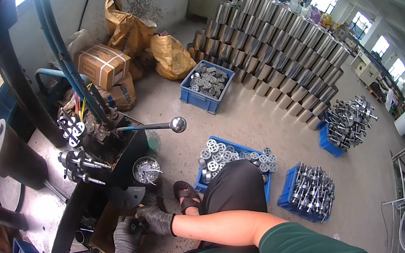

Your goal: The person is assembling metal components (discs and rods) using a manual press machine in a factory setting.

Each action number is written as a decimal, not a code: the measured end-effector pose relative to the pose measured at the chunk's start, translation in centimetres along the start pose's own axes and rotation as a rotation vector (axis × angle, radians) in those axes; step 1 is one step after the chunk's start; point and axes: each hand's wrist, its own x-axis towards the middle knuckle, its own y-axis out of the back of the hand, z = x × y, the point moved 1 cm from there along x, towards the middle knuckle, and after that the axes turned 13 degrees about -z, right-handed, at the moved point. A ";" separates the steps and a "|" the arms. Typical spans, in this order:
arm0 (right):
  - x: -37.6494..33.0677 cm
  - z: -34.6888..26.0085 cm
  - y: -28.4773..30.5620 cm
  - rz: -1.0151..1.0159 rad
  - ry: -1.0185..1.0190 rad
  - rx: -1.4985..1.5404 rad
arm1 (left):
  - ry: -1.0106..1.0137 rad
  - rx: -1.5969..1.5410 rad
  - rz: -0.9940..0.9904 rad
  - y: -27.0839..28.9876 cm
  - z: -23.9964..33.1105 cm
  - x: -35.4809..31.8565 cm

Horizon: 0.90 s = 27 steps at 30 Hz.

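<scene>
My left hand (127, 241) and my right hand (157, 220), both in grey knit gloves, are close together low in front of me, left of my knee. The fingers of both are curled around something small and dark between them that I cannot make out. Just beyond them is a dark flat metal plate (131, 197) at the machine's edge. A brown open box (106, 233) sits beside my left hand, under the bench. Past the plate stands a round metal bowl (146, 170) of small shiny parts.
To the left, a press with a ball-ended lever (178, 125) rises from a steel bench (48, 218) bearing shafts with rotors (81, 164). Blue crates hold wheel-like metal parts (208, 83) and shafts (312, 191). Steel cylinders (275, 48) are stacked at the back, near yellow sacks (171, 56).
</scene>
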 end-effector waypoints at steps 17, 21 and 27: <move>-0.6 -0.1 0.9 0.039 0.081 -0.308 | -0.078 -0.453 0.040 1.1 1.2 -0.3; 0.0 0.2 1.1 0.033 0.091 -0.397 | -0.084 -0.487 0.050 0.7 0.7 0.0; 0.0 0.4 0.7 -0.059 0.001 -0.283 | -0.041 -0.504 0.077 -0.6 -1.0 0.2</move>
